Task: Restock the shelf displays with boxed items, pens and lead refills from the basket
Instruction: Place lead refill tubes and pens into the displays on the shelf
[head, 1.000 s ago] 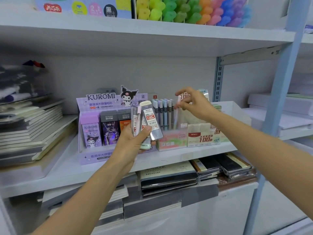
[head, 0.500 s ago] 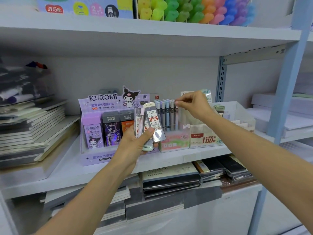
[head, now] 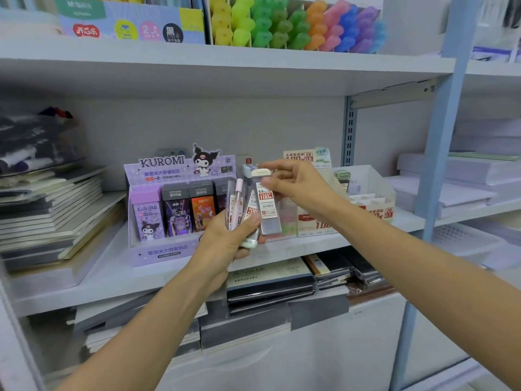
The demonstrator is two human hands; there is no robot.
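My right hand (head: 298, 187) was over at the far boxes on the shelf a moment ago. Now it has come back to my left hand (head: 222, 241). Its thumb and fingers pinch the top of a flat lead refill case (head: 267, 210). My left hand is curled round the bottom of a bunch of refills (head: 248, 221): that case, one more behind it, and a thin pink tube (head: 237, 198). I think the last piece went in and I am picking the next one to put away. The bunch is up in the air, just in front of the middle shelf. Some are left, so the job is not done. I cannot see the basket.

The big rack has a blue post (head: 439, 136) on the right. The middle shelf board (head: 84, 280) is white. On its left lies a pile of notebooks (head: 50, 210). In the middle stands the purple Kuromi box (head: 158, 176). To its right is a red and white refill box (head: 315, 224), then a clear tray (head: 375, 184). On the top shelf stand bright coloured pens (head: 296, 26).
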